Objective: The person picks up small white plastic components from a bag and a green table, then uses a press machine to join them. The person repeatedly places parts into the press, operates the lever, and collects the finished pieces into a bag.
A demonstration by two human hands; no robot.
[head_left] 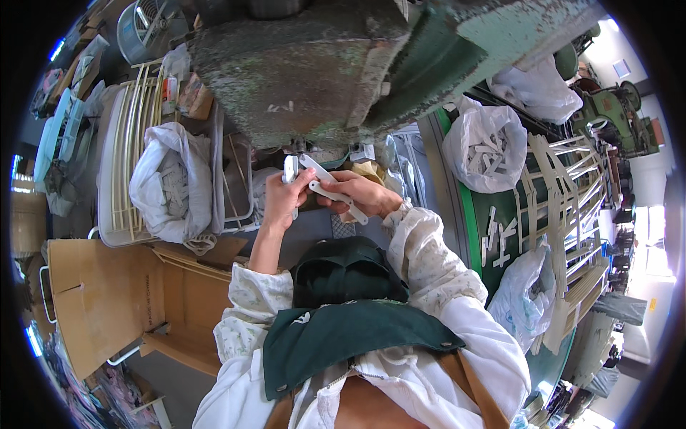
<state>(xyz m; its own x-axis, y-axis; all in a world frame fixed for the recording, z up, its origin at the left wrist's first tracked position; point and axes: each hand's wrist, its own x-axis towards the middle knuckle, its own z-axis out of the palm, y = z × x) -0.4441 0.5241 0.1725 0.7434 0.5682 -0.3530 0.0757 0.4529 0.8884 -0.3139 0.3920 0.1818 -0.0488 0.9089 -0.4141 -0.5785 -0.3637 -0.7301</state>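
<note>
Just below the worn green machine [286, 86], my two hands are close together. Thumb and fingers of my left hand [280, 200] are closed on a white flat piece [290, 169] that stands nearly upright. My right hand [361, 191] pinches a white strip [337, 199] with rounded ends and small holes. A second white strip [316, 168] slants up between the hands, its lower end at my fingertips; which hand bears it I cannot tell. The fingers partly hide these pieces.
At the left, a white bag [171, 187] of pale pieces sits on a rack, above an open cardboard box [107, 300]. To the right, a bag of white strips [490, 154] stands on a green table [468, 214], with loose strips [499, 236] and metal frames [564, 186].
</note>
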